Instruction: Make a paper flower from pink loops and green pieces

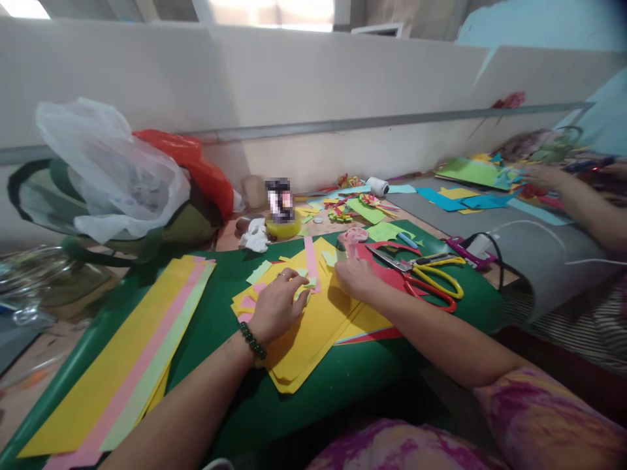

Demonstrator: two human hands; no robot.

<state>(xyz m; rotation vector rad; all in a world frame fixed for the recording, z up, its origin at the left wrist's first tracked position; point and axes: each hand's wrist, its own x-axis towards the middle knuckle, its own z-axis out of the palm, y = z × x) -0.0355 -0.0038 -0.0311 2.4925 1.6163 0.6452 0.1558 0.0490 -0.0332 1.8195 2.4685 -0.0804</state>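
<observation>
My left hand [280,301], with a dark bead bracelet, lies low over a stack of yellow paper [308,349]. Its fingers are bent around a small pale green paper slip [310,282] at the fingertips. To the right, my right hand [356,277] is curled closed at the stack's edge, beside red paper [382,271]. What its fingers hold is hidden; a pink roll [354,235] shows just beyond them. A pink strip [309,254] lies between the hands. Scissors with red and yellow handles [416,269] rest on the red paper.
Long yellow, pink and green paper strips [132,359] lie at left on the green mat [215,307]. Behind stand a bag with white plastic [112,176] and a yellow tape roll [284,226]. Colourful paper flowers [362,205] lie at the back. Another person's arm [573,202] reaches in at right.
</observation>
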